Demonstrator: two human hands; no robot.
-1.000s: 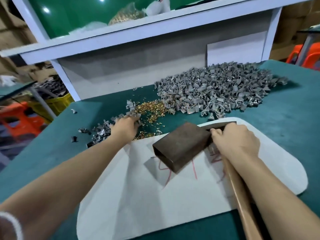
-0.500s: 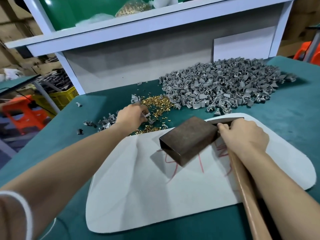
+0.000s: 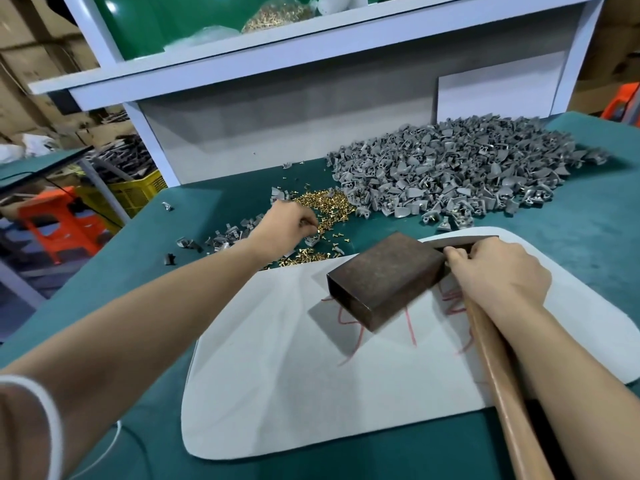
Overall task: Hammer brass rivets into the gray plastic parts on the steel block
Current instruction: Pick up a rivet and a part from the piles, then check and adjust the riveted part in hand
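1. One steel block (image 3: 384, 278) lies bare on the white mat (image 3: 277, 393), near the table's front edge.
2. Probably the fetching step: the left hand (image 3: 287, 223) curls into the brass rivets (image 3: 325, 206) behind the mat; I cannot tell whether it holds any.
3. The right hand (image 3: 498, 271) grips the one hammer (image 3: 502, 386) near its head.
4. Next, a rivet must be seated in a gray part on the block.
5. There are two lots of gray parts, too many to count: a heap (image 3: 467, 171) back right, a scatter (image 3: 221, 237) toward the left edge.
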